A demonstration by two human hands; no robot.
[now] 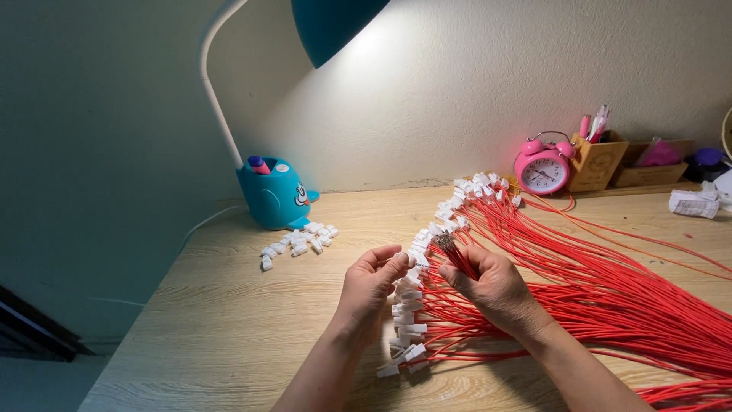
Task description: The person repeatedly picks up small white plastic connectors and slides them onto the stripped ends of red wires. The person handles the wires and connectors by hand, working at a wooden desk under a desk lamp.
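1. On the left half of the wooden table (229,336), wide bare surface from the near edge up to the small heap of loose white connectors (299,243); left edge of the table close beside this open part.
2. At the back, against the wall: blue lamp base (273,194), pink alarm clock (542,168), wooden pen holder (597,162); little free room there.
3. On the right half, covered by the spread of red wires (610,305), with their white end plugs (412,305) in a curved row down the middle.
4. Left hand (371,288): raised above the plug row, fingers bent, thumb and forefinger pinching a white connector (412,259).
5. Right hand (496,288): just beside the left, fingers closed on a few red wires, metal tips (444,243) pointing up-left toward the connector.
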